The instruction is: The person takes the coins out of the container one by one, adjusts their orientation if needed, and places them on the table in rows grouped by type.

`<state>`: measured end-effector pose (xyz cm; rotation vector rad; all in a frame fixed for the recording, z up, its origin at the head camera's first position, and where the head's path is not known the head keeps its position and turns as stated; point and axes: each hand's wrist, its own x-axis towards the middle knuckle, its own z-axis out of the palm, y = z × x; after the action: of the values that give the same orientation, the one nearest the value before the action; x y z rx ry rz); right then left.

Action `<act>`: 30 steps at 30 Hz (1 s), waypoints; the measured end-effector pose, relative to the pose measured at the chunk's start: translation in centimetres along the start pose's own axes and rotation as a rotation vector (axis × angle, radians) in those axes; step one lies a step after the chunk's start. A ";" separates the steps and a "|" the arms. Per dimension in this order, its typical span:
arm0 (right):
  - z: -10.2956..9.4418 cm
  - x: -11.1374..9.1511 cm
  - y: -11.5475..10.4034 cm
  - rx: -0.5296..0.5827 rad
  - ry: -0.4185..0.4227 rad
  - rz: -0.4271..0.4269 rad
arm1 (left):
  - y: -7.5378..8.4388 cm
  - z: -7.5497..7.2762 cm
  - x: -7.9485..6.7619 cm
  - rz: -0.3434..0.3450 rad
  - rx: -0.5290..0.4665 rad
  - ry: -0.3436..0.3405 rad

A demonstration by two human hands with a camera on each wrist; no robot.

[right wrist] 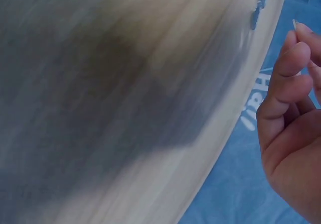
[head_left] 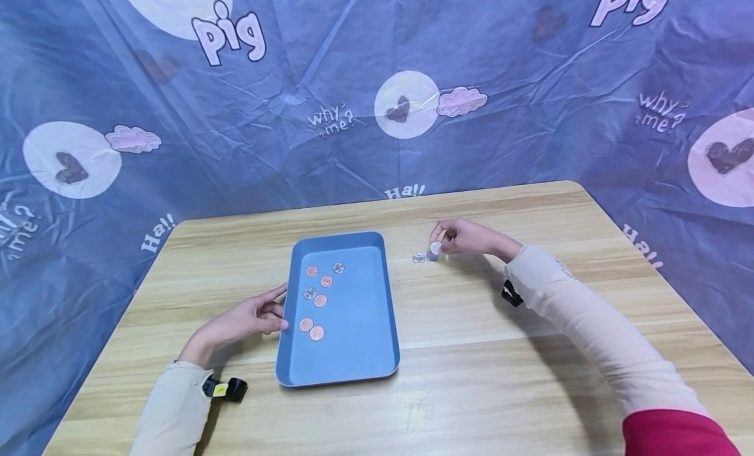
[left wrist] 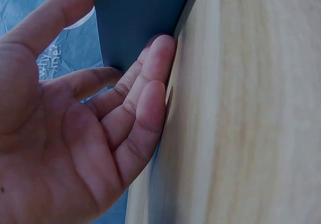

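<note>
A blue rectangular tray (head_left: 353, 351) lies on the wooden table with several copper coins (head_left: 321, 301) and two silver coins (head_left: 309, 293) in its left half. My left hand (head_left: 250, 318) holds the tray at its left side, thumb at the rim and fingers against the outer wall. In the left wrist view the lower fingers (left wrist: 150, 103) of that hand are bent close to the tabletop. To the right of the tray, my right hand (head_left: 465, 236) pinches a silver coin (head_left: 436, 247) between thumb and fingertips. Two more silver coins (head_left: 419, 258) lie on the table just below it.
The wooden table (head_left: 483, 390) reaches back to a blue printed curtain (head_left: 283, 148), which also hangs along both sides. Black wrist straps show at the left sleeve (head_left: 171, 410) and the right sleeve (head_left: 595, 332).
</note>
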<state>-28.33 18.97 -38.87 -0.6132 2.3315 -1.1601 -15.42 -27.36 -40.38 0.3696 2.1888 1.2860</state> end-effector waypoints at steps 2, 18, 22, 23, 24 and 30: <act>-0.1 0.0 0.3 -0.009 0.001 0.019 | 0.0 0.0 0.0 0.002 0.001 0.000; -0.1 -0.9 1.5 0.009 -0.069 -0.031 | -0.1 0.0 0.0 -0.006 0.005 0.005; 0.0 -0.8 1.5 -0.011 -0.050 0.007 | 0.0 0.0 0.0 -0.006 -0.008 0.002; 0.0 -0.8 1.5 -0.026 -0.036 0.039 | 0.0 0.0 -0.1 -0.006 -0.010 0.001; 0.1 -0.7 1.5 -0.041 -0.026 0.056 | 0.0 0.0 -0.1 -0.007 -0.013 0.000; 0.4 -0.8 1.3 -0.118 0.014 0.082 | 0.0 0.0 -0.1 -0.006 -0.021 -0.010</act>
<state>-27.68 19.89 -40.05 -0.5464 2.4266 -0.9992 -15.34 -27.44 -40.30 0.3598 2.1653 1.3000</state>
